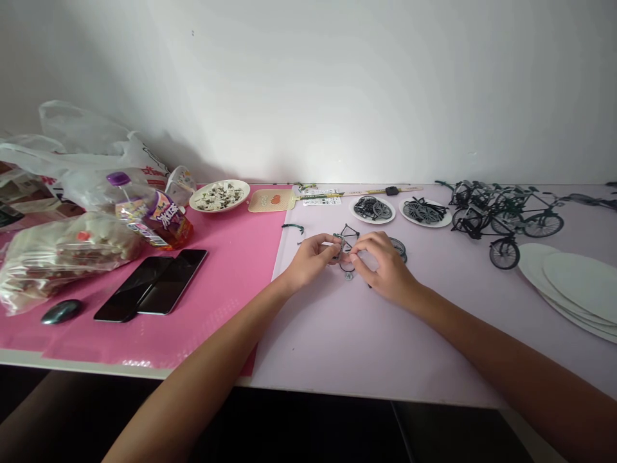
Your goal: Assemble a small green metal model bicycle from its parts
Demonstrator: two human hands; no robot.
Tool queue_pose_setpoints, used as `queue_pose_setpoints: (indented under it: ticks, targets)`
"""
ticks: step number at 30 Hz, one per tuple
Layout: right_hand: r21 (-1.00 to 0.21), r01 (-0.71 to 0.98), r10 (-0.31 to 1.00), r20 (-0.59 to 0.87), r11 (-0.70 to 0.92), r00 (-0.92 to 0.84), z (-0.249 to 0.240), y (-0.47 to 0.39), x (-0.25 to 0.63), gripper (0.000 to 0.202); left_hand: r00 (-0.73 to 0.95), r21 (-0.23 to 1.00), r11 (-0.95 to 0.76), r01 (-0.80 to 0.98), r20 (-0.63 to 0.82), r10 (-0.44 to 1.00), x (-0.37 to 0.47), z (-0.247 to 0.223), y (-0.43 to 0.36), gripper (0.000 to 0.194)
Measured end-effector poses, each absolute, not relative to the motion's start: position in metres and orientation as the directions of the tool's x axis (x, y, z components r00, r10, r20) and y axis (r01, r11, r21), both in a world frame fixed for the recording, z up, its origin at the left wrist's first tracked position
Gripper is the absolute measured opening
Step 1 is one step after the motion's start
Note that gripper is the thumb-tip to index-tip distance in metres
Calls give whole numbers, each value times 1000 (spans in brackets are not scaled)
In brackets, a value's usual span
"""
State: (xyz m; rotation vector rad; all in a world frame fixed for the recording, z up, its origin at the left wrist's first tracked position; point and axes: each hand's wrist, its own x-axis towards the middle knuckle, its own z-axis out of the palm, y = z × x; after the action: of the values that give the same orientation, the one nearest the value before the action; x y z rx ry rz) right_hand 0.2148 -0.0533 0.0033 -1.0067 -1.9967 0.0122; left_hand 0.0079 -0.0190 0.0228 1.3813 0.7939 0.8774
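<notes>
A small dark model bicycle frame sticks up between my hands above the table. My left hand is closed, its thumb and fingers pinching the frame from the left. My right hand is closed too, fingertips pinched together at the frame's near side; what they hold is too small to make out. A black ring with a small grey disc shows just below my fingertips. Partly behind my right hand lies a spoked model wheel. A curved dark green part rests beyond my left hand.
Plates of wheels and black parts stand behind, with model bicycles and stacked white plates to the right. On the pink mat are two phones, a drink bottle, bags and a plate of small pieces.
</notes>
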Motion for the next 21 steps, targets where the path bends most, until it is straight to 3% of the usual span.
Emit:
queue_pose_setpoints:
  ticks: [21]
  targets:
    - [-347, 659, 649, 705, 668, -287, 0, -50, 216, 14, 472, 1000, -15, -6, 16, 882, 8, 20, -18, 27]
